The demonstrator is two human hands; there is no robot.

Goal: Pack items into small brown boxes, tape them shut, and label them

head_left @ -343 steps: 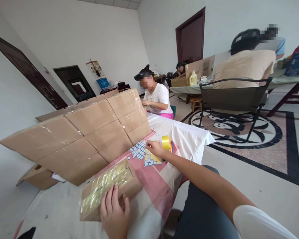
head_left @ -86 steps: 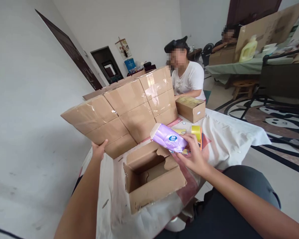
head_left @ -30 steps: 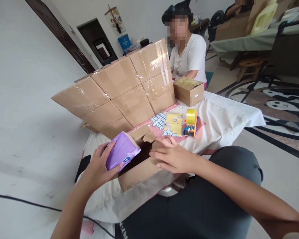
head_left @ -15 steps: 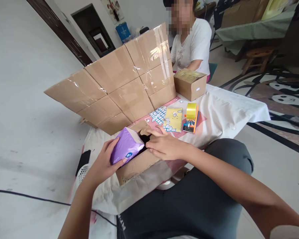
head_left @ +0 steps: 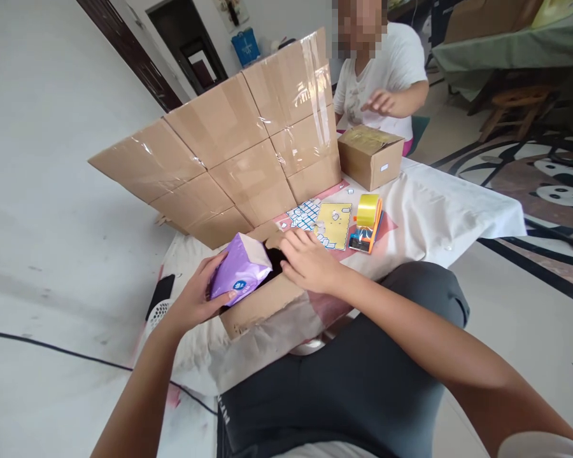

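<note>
My left hand [head_left: 201, 291] is closed round the left side of a purple tissue pack [head_left: 243, 270], thumb on the near face. The pack tilts over an open cardboard box [head_left: 262, 307], partly in its opening. At the box's right end, my right hand [head_left: 310, 259] has its fingers curled over a torn cardboard flap; the fingertips are partly hidden. Dark space shows inside the box between the pack and my right hand.
A tall taped cardboard panel [head_left: 248, 146] stands behind the box. To the right are a tape dispenser [head_left: 367, 222] with yellow tape, a yellow printed sheet [head_left: 335, 222] and a closed carton [head_left: 370, 159]. Across the table sits a person [head_left: 382, 76]. A black cable [head_left: 57, 346] runs at left.
My right hand has shifted and its fingers now curl more over the flap. The purple pack stays tilted in my left hand. The other person's hand has risen above the carton.
</note>
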